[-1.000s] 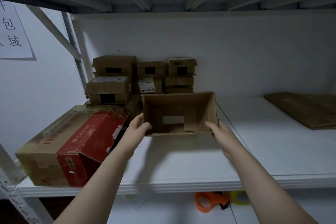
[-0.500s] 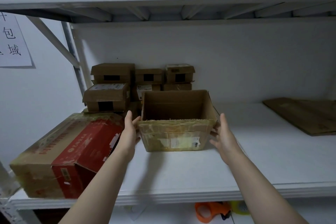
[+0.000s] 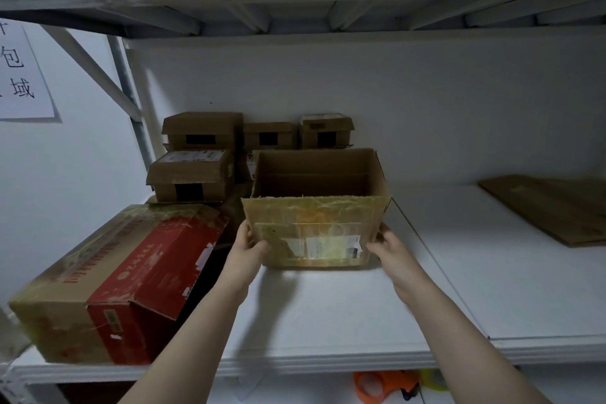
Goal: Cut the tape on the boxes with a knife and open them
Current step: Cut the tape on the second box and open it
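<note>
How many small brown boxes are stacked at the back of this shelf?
5 small boxes: three in the top row, one below at left, one edge showing beside the open box, which may hide more.

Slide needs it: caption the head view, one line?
Open-topped, taped cardboard box held by left hand and right hand at a white shelf, beside a red carton.

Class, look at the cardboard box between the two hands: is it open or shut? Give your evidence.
Open. The box sits upright, top uncovered, its bare inner walls visible.
</note>
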